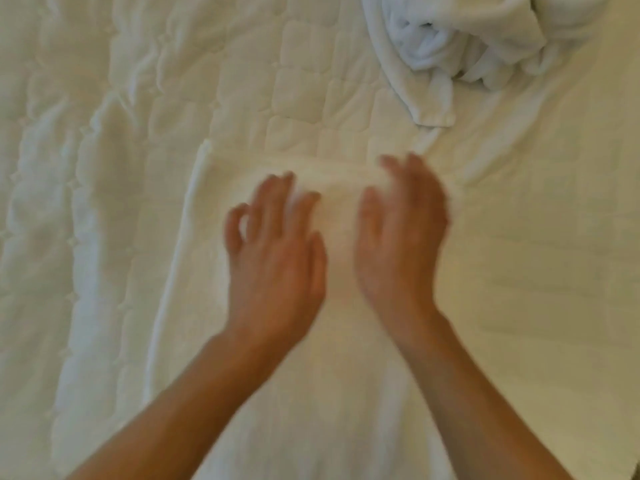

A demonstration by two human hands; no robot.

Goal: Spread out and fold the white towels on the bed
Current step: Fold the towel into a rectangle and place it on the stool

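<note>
Towel in hand: we have one white towel (277, 393) lying flat on the bed (86, 202), its far edge just beyond our fingertips.
Left hand (277, 258): fingers spread wide, holding nothing, palm down to press the cloth smooth.
Right hand (401, 233): fingers loosely extended, gripping nothing; blurred.
Waiting pile (467, 46): crumpled towels at the far right, well apart, so we judge folding space stays free.
</note>
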